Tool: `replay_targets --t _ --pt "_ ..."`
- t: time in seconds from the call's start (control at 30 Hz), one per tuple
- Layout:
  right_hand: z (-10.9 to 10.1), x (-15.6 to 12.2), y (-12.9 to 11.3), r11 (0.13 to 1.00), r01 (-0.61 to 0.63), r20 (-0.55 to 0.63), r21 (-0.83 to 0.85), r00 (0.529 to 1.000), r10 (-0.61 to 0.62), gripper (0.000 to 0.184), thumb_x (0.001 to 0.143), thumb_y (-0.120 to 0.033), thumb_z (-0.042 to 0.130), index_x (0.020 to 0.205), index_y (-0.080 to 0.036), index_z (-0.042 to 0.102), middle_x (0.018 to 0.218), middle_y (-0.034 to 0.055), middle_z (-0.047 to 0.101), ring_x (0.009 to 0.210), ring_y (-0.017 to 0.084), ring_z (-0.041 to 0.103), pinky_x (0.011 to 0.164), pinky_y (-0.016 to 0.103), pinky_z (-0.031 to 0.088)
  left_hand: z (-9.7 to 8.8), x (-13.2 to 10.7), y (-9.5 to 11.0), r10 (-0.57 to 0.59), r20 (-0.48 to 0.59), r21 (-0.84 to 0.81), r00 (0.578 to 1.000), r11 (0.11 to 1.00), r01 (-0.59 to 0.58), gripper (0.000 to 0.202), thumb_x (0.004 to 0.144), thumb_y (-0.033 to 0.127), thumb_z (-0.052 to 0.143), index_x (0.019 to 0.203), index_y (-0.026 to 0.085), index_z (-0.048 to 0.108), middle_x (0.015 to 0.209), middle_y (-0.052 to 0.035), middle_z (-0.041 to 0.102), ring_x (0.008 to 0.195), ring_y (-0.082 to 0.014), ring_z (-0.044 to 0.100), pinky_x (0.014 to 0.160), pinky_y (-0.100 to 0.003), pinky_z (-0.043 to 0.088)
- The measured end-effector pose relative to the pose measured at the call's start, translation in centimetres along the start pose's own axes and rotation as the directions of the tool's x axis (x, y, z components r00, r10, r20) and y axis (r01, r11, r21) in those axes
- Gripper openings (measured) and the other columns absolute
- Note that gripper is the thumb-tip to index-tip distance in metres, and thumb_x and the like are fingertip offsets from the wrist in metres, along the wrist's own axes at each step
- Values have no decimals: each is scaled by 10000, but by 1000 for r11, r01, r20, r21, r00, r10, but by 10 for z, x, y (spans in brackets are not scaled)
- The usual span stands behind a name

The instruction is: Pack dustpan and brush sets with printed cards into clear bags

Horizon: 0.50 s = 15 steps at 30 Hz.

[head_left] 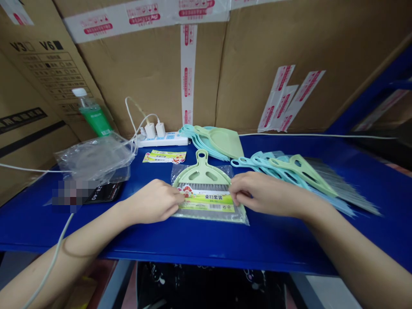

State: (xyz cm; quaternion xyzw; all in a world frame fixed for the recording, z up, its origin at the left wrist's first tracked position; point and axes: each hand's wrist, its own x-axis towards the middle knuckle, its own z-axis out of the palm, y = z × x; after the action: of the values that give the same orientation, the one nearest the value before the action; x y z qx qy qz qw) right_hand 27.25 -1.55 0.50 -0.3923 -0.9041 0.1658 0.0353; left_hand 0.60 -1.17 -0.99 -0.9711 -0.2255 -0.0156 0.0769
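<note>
In front of me a light green dustpan and brush set [202, 169] lies on the table, partly inside a clear plastic bag [222, 217]. Its handle sticks out of the bag at the top, and grey bristles show above a printed label card [206, 198]. My left hand [157, 201] is closed at the left edge of the bag, with fingertips by the card. On the opposite edge, my right hand [252, 192] has its fingers curled closed on the bag. Both thumbs are partly hidden.
Blue and green dustpans [227, 141] are stacked behind; several brushes [289, 169] lie to the right. Spare label cards [164, 156], a power strip [167, 139], clear bags [96, 156], a phone [107, 192] and a green bottle [95, 118] stand leftward. Cardboard boxes [144, 73] line the back.
</note>
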Motion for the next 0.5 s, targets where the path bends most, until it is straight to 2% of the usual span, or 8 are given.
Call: replay_targets --t 0.23,0.43,0.5 --pt "4 3 1 996 61 -36 -71 997 -64 226 739 -54 426 559 -186 466 611 0 513 564 121 443 560 269 304 0 -2 0 14 7 50 1000 999 -15 167 821 128 449 683 182 527 622 14 601 531 -134 531 503 -274 332" --pt "8 6 -4 971 234 -197 -49 951 -239 223 763 -50 415 655 -181 559 649 15 574 617 133 495 608 267 352 0 -1 5 90 -72 159 993 984 -78 163 834 124 436 733 179 552 602 15 596 505 -135 521 499 -283 350" --pt "11 6 -7 965 260 -208 -33 943 -261 233 783 -58 415 701 -178 597 678 23 599 637 138 516 626 269 369 1 -1 6 111 -105 179 988 980 -91 180 847 132 423 712 180 531 600 13 590 495 -136 512 490 -286 354"
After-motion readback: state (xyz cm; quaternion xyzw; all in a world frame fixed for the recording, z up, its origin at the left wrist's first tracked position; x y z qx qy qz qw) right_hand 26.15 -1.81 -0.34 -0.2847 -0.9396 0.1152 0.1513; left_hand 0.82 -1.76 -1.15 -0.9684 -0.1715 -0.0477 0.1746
